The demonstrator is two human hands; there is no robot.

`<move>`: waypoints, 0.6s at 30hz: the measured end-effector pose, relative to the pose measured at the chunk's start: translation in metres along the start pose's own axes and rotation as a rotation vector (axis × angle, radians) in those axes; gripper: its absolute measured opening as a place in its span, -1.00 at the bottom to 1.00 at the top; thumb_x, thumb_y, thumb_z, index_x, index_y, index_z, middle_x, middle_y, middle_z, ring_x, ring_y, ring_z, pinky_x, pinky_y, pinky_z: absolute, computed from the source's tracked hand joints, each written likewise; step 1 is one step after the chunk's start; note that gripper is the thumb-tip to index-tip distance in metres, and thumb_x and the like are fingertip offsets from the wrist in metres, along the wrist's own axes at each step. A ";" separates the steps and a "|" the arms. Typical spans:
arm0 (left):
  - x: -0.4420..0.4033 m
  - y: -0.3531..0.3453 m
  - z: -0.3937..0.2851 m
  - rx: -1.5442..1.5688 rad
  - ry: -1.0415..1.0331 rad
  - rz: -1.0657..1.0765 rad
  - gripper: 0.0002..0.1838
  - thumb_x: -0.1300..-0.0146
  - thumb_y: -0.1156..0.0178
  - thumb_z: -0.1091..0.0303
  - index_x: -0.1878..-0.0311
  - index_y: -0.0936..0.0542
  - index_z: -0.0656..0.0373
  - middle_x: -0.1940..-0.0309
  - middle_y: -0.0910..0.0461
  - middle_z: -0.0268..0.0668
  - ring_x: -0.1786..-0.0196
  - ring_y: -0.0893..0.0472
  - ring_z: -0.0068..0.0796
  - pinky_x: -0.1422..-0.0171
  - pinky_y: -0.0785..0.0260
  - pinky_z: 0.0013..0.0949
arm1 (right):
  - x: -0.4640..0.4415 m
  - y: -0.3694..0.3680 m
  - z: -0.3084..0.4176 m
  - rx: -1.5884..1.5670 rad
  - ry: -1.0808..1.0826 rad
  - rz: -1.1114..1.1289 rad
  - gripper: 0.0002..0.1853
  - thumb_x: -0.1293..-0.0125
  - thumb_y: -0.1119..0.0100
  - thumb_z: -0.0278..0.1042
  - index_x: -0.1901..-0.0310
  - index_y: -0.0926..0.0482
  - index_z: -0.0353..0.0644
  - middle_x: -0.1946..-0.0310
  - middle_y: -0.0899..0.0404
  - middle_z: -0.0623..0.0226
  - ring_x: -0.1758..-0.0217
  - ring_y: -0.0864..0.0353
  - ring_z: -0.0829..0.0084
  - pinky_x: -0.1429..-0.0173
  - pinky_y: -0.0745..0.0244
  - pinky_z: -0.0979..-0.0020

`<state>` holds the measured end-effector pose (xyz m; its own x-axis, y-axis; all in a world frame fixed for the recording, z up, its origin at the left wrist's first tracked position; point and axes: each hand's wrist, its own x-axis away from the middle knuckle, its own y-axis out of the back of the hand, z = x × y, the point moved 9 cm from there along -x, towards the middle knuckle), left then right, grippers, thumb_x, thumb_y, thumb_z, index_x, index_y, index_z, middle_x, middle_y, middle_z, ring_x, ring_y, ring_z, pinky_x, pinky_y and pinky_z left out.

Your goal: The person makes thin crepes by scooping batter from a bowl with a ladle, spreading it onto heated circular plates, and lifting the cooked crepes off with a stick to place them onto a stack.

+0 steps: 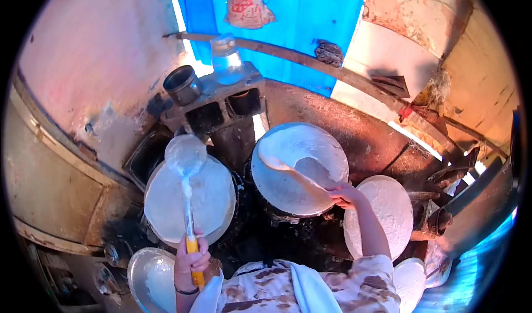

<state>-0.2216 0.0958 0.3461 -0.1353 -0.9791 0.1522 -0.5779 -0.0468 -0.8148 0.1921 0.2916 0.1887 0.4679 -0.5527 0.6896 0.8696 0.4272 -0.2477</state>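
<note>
My left hand [192,255] is closed around the yellow handle of a ladle [185,155]. The ladle's whitish, batter-smeared bowl is over the far edge of the left round griddle [227,224], on which a pale round sheet [191,199] lies. With my right hand [344,195] I pinch the edge of a thin pale flatbread [292,173] at the right side of the middle griddle [263,188]. Part of the flatbread is curled up, its brownish edge running diagonally across the griddle. My right fingertips are partly hidden.
Another white round surface [382,210] lies under my right forearm. At lower left stands a basin [136,268] holding white material; a pale round [410,282] sits at lower right. A dark metal mug [182,85] and a clear jar [226,63] stand on a block behind the griddles.
</note>
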 end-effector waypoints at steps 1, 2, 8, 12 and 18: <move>0.001 0.001 0.001 -0.005 0.015 0.021 -0.38 0.03 -0.11 0.68 -0.16 -0.23 0.18 0.39 -0.36 -0.21 0.68 -0.22 -0.72 0.72 -0.04 -0.70 | 0.011 0.008 0.004 -0.003 0.007 -0.003 -0.67 -0.15 -0.24 -0.31 0.01 -0.55 -0.10 0.69 -0.39 0.52 0.79 -0.22 0.70 0.77 -0.01 0.61; 0.004 0.003 0.001 -0.006 0.024 0.032 -0.38 0.04 -0.10 0.68 -0.16 -0.23 0.18 0.38 -0.36 -0.21 0.68 -0.22 -0.71 0.72 -0.04 -0.70 | 0.027 0.021 0.023 0.111 0.126 -0.151 -0.69 -0.16 -0.23 -0.31 0.03 -0.55 -0.10 0.70 -0.36 0.55 0.79 -0.21 0.70 0.76 0.01 0.61; -0.017 -0.009 0.009 0.052 0.042 0.007 -0.39 0.01 -0.14 0.65 -0.17 -0.24 0.15 0.44 -0.33 -0.24 0.71 -0.20 -0.72 0.72 -0.03 -0.69 | -0.012 -0.013 0.067 0.141 0.237 -0.425 -0.71 -0.18 -0.22 -0.33 0.06 -0.53 -0.17 0.75 -0.24 0.63 0.80 -0.16 0.71 0.75 0.09 0.64; -0.007 -0.007 0.012 0.068 0.067 0.029 -0.38 0.02 -0.12 0.67 -0.17 -0.24 0.15 0.45 -0.31 -0.25 0.71 -0.19 -0.72 0.72 -0.02 -0.69 | 0.001 -0.014 0.000 0.033 0.000 0.016 -0.71 -0.15 -0.24 -0.31 0.11 -0.55 -0.22 0.72 -0.30 0.56 0.80 -0.17 0.71 0.75 0.05 0.63; -0.012 -0.015 0.007 0.013 0.054 0.030 -0.39 0.02 -0.09 0.66 -0.17 -0.22 0.18 0.45 -0.31 -0.26 0.71 -0.19 -0.73 0.71 -0.02 -0.71 | -0.008 0.035 0.070 0.047 0.312 -0.325 -0.66 -0.16 -0.24 -0.34 0.03 -0.53 -0.23 0.73 -0.26 0.60 0.82 -0.10 0.73 0.75 0.09 0.62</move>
<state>-0.2059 0.1064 0.3523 -0.1956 -0.9679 0.1576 -0.5621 -0.0210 -0.8268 0.2082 0.3609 0.2222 0.2033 -0.8497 0.4866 0.9744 0.2241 -0.0157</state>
